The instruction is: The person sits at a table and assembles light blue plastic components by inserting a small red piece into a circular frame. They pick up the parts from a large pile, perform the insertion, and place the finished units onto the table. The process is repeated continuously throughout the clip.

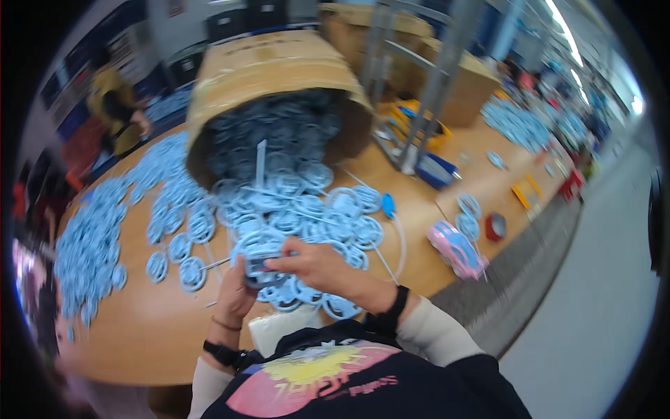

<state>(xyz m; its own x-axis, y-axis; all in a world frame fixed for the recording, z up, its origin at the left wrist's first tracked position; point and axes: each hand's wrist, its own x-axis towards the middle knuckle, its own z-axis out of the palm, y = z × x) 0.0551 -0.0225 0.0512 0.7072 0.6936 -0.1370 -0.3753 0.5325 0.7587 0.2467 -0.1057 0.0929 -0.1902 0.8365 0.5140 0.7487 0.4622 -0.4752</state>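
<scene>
In front of my body, my left hand (236, 293) and my right hand (317, 267) are both closed on a light blue round plastic part (257, 241). My left fingers grip its near left side. On its right side press the right thumb and fingers, partly covering it. A heap of similar light blue plastic parts (345, 202) lies just beyond my hands, some with long thin strips. The heap spills from a cardboard box (279, 61) tipped on its side, its mouth toward me. Below my hands sits a white block-like thing (283, 328).
More light blue parts (94, 237) spread over the wooden table (139, 335) at left. To the right are a pink and blue toy car (457, 250), a small red item (495, 227), a blue tray (437, 172) and a metal frame (433, 77). A person (115, 105) stands far left.
</scene>
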